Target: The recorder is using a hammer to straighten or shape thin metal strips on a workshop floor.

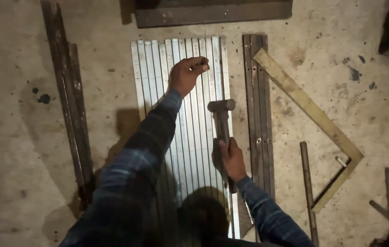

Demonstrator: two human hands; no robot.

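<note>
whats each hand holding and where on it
Right hand grips a hammer low on its handle, head raised over the light metal strips. Left hand is closed around something small; what it is cannot be told.

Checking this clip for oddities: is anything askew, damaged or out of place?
Mostly orderly. The pale metal strips lie parallel, but the yellowish square sits diagonally across the dark bars, overlapping their top end.

Long sleeves (144, 151) on both arms; dark blue plaid, lighter blue cross-stripes; cuffs at wrists; hands bare
</note>
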